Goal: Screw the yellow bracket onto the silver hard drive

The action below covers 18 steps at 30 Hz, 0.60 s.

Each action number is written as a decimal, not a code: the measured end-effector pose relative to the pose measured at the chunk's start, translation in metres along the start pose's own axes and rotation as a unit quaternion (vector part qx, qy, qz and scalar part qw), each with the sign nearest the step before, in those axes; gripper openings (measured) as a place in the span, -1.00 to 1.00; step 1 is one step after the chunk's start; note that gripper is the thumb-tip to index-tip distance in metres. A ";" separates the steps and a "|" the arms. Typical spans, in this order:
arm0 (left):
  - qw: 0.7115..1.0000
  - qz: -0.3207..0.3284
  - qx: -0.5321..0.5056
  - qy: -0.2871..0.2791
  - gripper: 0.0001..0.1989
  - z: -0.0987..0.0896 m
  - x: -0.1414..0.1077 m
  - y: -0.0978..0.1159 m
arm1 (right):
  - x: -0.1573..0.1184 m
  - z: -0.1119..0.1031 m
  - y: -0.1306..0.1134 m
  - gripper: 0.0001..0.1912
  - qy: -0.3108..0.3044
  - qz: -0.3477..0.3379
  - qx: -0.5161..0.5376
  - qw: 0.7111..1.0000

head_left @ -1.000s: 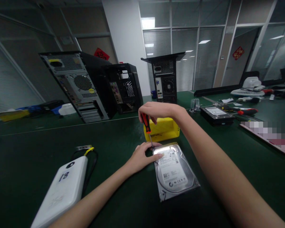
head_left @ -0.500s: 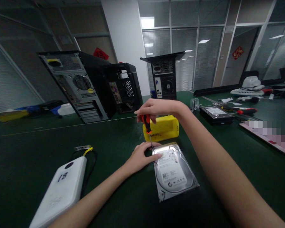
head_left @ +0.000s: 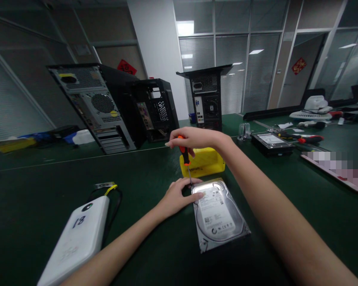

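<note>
A silver hard drive [head_left: 216, 212] with a white label lies flat on the green table in front of me. My left hand [head_left: 179, 194] grips its upper left corner, thumb on the top face and fingers along the far edge. Above that corner, my right hand [head_left: 189, 140] is closed around the orange and black handle of a screwdriver [head_left: 185, 157]. The shaft points down, its tip at the drive's upper left corner; the screw under it is too small to make out. Just behind the drive sits a yellow plastic bin [head_left: 204, 163], partly covered by my right hand and wrist.
Computer cases [head_left: 107, 107] stand at the back left, and another case [head_left: 207, 99] behind the bin. A white power bank [head_left: 77, 238] with a cable lies at the left. To the right are a second hard drive [head_left: 271, 143], pliers [head_left: 310, 139] and a pinkish flat object [head_left: 331, 172].
My right hand has turned slightly and sunk a little on the screwdriver handle, its fingers more extended. The left hand and the hard drive have stayed in place.
</note>
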<state>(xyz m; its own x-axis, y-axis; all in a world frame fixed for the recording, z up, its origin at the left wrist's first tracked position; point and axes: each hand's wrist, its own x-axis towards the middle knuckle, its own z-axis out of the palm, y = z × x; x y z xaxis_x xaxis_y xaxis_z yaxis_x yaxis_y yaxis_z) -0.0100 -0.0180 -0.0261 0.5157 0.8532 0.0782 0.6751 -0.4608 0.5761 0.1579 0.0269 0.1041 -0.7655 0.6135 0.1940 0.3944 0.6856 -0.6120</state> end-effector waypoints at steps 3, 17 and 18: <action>1.000 -0.004 -0.001 0.000 -0.51 -0.001 -0.001 0.001 | 0.001 0.001 -0.001 -0.56 0.007 -0.004 -0.013 1.000; 1.000 -0.001 0.000 0.009 -0.51 0.000 0.000 0.001 | 0.000 -0.002 -0.002 -0.49 -0.009 0.076 0.031 0.997; 1.000 -0.002 -0.001 0.008 -0.51 0.000 0.000 0.001 | -0.001 -0.003 -0.004 -0.54 -0.015 0.082 0.035 0.996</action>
<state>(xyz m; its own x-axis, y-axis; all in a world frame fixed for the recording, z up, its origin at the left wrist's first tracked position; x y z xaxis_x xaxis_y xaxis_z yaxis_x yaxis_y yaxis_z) -0.0092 -0.0184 -0.0260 0.5036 0.8594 0.0887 0.6770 -0.4563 0.5775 0.1592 0.0249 0.1086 -0.7094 0.7019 0.0641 0.4800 0.5477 -0.6853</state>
